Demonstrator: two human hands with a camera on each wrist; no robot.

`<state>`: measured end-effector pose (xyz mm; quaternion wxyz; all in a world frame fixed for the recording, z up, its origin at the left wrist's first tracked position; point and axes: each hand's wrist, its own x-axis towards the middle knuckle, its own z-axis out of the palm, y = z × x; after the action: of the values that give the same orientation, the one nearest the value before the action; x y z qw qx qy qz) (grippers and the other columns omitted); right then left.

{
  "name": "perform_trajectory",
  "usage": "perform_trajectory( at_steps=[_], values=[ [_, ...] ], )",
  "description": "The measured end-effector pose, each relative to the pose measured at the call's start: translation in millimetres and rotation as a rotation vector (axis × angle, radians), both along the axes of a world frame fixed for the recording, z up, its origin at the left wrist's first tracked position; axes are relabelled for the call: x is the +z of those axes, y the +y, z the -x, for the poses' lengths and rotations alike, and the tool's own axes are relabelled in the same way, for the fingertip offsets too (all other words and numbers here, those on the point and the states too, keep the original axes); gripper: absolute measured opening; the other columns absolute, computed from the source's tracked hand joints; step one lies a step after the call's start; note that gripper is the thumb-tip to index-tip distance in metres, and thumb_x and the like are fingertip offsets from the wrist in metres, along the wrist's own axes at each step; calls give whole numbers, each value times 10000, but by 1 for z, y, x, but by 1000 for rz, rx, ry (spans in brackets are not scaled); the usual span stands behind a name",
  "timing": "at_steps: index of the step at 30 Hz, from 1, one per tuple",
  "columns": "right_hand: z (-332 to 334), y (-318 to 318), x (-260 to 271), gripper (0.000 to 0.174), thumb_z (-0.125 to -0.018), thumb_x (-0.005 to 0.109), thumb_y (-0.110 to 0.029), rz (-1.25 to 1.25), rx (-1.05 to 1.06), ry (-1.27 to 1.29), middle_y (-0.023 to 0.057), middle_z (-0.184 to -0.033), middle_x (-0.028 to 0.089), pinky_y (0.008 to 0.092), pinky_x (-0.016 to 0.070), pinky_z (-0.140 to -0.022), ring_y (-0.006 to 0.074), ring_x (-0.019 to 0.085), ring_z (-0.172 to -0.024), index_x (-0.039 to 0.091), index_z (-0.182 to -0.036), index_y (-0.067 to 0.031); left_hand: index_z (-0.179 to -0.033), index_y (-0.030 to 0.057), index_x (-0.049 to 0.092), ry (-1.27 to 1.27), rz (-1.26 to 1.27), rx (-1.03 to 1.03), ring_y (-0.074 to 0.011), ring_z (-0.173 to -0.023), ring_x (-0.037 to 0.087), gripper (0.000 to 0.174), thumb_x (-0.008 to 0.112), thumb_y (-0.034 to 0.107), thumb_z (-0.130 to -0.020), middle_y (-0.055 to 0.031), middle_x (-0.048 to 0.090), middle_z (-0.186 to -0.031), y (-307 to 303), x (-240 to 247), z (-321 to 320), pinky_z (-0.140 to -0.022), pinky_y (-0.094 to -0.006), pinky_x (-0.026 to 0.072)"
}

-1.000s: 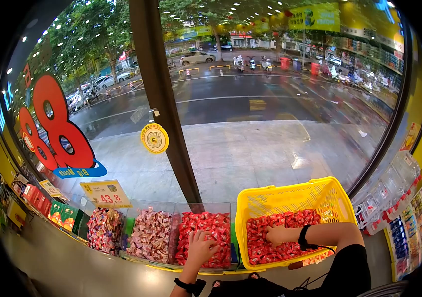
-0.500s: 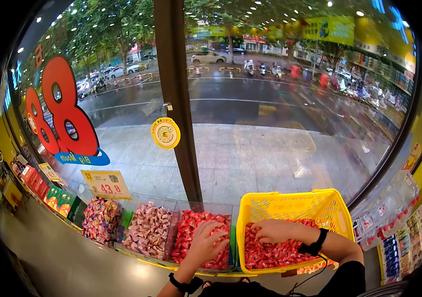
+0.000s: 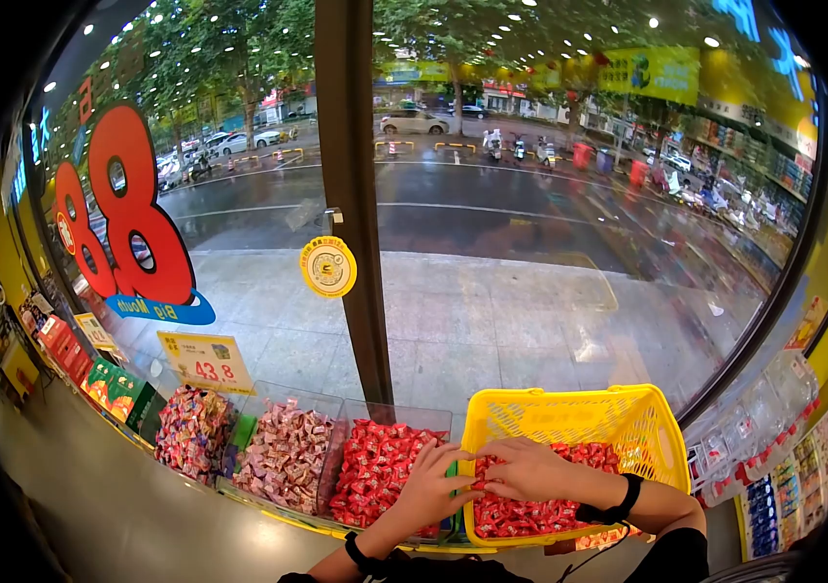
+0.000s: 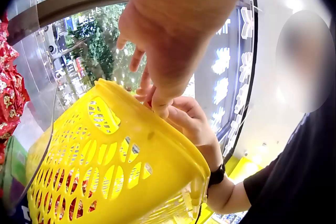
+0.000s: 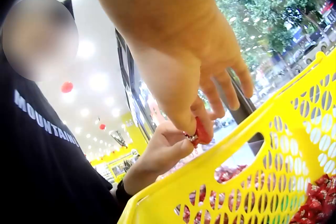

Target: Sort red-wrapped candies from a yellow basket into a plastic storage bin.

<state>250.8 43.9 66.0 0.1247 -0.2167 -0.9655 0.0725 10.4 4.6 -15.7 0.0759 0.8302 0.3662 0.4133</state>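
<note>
My two hands meet above the left rim of a yellow basket (image 3: 574, 400). Between the thumb and finger of my right hand (image 3: 535, 471) is a small red-wrapped candy (image 5: 198, 133), pinched, as the right wrist view shows. The fingers of my left hand (image 3: 422, 494) come up against the same candy, thumb tip close under it; I cannot tell whether they grip it. In the head view the candy is hidden by the hands. Red-wrapped candies (image 3: 584, 457) cover the basket's bottom. Just left of the basket, a clear bin holds more red candies (image 3: 370, 476).
Bins of pink-wrapped candies (image 3: 287, 447) and mixed candies (image 3: 192, 432) continue to the left, with a price sign (image 3: 206, 361) behind them. A large window with a dark post (image 3: 351, 214) stands beyond. Shelves of packets (image 3: 802, 466) are at the right.
My right hand has come up out of the candies to the basket's left side. My left hand has moved right, from over the red candy bin to meet it.
</note>
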Motion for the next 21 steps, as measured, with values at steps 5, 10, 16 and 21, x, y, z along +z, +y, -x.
perform_trajectory(
  at_steps=[5,10,16,21],
  values=[
    [-12,24,-16,283,-951,731,-379,191,-101,-101,124,-1219,695,473,560,-927,350,694,-1088,773,-998,-103,-822,105,792,-70,-23,120,-326,-1298,596,173,913,220,-776,-54,708,-1222,-3,-7,16,-1164,-577,398],
    [-35,74,-84,360,-1004,674,-439,551,-239,-808,142,-1235,681,520,570,-861,369,676,-1087,762,-1068,-96,-778,84,777,-45,-26,361,-344,-1290,588,159,897,184,-750,-51,707,-1230,-6,-31,65,-1155,-563,397],
    [-45,60,-183,458,-987,701,-474,580,-245,-989,182,-1420,570,593,571,-943,417,557,-1309,743,-1227,-86,-791,115,806,215,125,542,-322,-1351,530,208,869,312,-776,-50,681,-1261,-20,-84,110,-1201,-599,324],
    [-29,45,-199,458,-938,766,-368,500,-292,-1008,239,-1534,442,647,541,-1020,471,461,-1391,715,-1271,-57,-813,148,812,241,177,555,-295,-1306,566,256,872,397,-794,-51,674,-1268,-29,-93,112,-1192,-601,335]
  ],
)
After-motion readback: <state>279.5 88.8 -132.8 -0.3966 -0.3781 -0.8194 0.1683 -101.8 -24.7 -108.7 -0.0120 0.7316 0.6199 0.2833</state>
